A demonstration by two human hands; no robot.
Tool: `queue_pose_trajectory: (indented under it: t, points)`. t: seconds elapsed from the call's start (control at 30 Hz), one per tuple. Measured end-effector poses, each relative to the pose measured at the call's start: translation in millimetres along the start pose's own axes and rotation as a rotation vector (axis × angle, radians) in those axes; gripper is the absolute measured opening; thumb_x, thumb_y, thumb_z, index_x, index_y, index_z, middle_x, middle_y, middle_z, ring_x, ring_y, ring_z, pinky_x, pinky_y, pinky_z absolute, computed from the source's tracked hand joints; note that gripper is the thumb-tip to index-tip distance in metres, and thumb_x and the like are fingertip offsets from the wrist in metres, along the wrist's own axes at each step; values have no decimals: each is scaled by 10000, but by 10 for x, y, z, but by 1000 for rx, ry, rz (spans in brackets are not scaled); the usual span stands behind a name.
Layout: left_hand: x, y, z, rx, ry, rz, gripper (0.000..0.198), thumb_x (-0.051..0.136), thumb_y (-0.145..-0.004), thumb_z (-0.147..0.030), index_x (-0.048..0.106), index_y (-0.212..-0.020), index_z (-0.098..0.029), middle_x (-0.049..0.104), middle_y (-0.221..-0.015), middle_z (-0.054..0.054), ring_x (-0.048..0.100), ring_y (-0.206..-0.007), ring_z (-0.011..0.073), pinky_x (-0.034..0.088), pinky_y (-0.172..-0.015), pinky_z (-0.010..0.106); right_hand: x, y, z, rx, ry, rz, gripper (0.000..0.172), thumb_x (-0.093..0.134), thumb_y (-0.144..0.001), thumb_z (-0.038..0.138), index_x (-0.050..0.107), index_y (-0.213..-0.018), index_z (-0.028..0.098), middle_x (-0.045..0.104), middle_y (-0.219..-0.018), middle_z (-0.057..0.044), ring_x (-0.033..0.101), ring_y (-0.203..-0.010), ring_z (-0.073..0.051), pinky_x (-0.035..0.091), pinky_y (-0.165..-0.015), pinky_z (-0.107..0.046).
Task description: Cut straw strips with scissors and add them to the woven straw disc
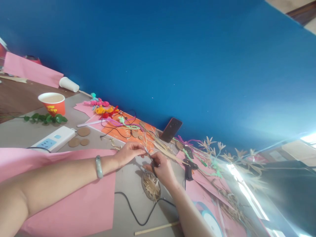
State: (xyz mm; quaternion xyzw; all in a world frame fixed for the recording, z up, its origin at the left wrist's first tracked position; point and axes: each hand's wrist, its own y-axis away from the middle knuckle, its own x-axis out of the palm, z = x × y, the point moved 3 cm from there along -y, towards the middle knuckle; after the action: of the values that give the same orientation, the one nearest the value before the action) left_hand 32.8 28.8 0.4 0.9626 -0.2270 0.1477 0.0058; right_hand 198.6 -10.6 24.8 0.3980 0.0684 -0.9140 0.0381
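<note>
My right hand point(163, 168) is closed around the dark handles of a pair of scissors point(154, 164). Their blades point up and left, towards my left hand point(129, 153). The left fingertips pinch together right at the blades; what they hold is too small to make out. Just below both hands, a small round dish point(142, 188) holds many short, pale straw-like clippings. A jade-coloured bangle point(99, 167) circles my left wrist. Pink paper point(93, 200) lies beneath my left forearm.
A paper cup point(58, 107) with a drink stands at left, near a leafy sprig point(44, 118) and a white power strip point(55, 138). A phone point(171, 129) leans on the blue partition point(158, 59). A black glue gun point(189, 169) lies right; a black cable point(134, 215) crosses the front.
</note>
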Motion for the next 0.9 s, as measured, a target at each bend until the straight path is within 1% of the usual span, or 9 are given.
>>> queue_pose_trajectory:
  t: [0.13,0.37,0.53,0.7,0.8,0.9]
  points:
    - [2,0,-10,-10,2,-6,159,663,-718,-299,687,-754,-146,676,-723,25,591,-690,138,455,-705,261,0,5,5,2,-22,-5,341,730,-612,437,522,-737,197,440,-521,66,337,-499,-90,296,-461,-202]
    - [1,6,-26,5,-27,13,160,649,-732,-294,689,-777,-146,672,-733,25,585,-692,135,449,-712,260,-8,14,5,30,-44,3,367,732,-610,465,505,-705,192,406,-517,76,297,-501,-80,250,-453,-196]
    - [4,3,-37,12,-38,7,155,638,-739,-292,676,-756,-142,660,-710,22,582,-690,135,441,-708,258,-15,11,-75,46,-54,10,390,739,-608,488,517,-709,184,401,-517,75,302,-501,-78,258,-444,-192]
    - [1,2,-20,-24,-56,-31,156,639,-729,-295,638,-709,-141,660,-710,25,585,-686,136,438,-708,260,-30,-9,-167,66,-128,-13,426,758,-598,490,515,-770,186,445,-529,69,376,-497,-87,313,-447,-196]
    - [4,4,0,-39,-18,-25,145,638,-727,-285,603,-707,-146,667,-717,25,596,-674,133,441,-701,264,-43,-17,-131,67,-179,-4,451,766,-590,497,506,-788,187,510,-554,52,438,-506,-100,369,-485,-215]
    - [10,6,17,-53,37,-21,128,631,-722,-261,559,-714,-155,669,-697,20,599,-630,128,445,-679,269,-64,-16,-67,69,-178,11,457,771,-585,496,516,-799,182,572,-587,24,505,-540,-125,412,-533,-243]
